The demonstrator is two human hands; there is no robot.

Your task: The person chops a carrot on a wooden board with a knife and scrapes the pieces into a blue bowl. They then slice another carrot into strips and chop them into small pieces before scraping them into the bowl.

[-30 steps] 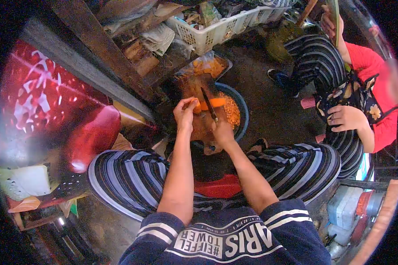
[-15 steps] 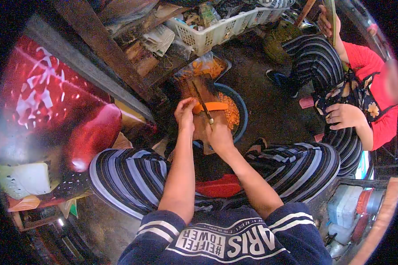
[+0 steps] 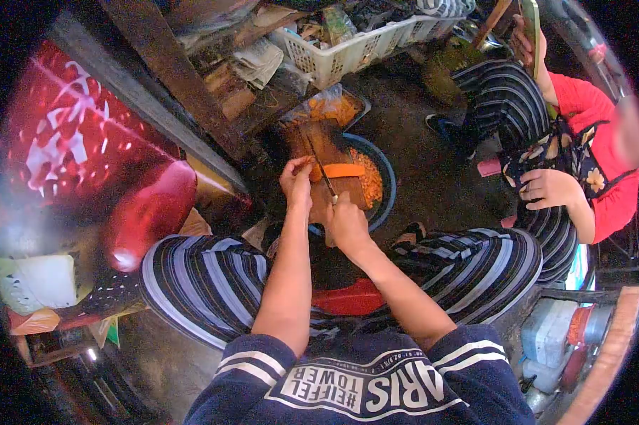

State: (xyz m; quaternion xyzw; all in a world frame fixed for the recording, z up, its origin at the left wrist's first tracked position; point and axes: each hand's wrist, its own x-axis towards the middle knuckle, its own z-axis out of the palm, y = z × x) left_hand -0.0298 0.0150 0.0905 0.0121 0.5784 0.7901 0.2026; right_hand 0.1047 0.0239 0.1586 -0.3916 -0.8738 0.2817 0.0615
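Note:
A long orange carrot piece [image 3: 345, 171] lies across a wooden cutting board [image 3: 326, 136]. My left hand [image 3: 297, 181] has its fingers closed on the carrot's left end. In my right hand [image 3: 349, 219] is the handle of a knife [image 3: 315, 150], whose dark blade crosses the carrot close to my left fingers. The board rests over a blue basin [image 3: 391, 183], and small cut carrot bits [image 3: 371, 185] fill the basin's visible right side. The blade's exact contact with the carrot is too small to tell.
Beyond the board, a tray holds a clear plastic bag [image 3: 328, 105] and orange carrot pieces. A white plastic crate [image 3: 362, 51] full of items stands behind. At right sits another person in a red top [image 3: 571, 99], holding a phone-like object [image 3: 531, 32]. Wooden beams [image 3: 170, 78] run at left.
My right hand and the knife have shifted slightly left along the carrot, toward my left fingers. My left hand stays at the carrot's end.

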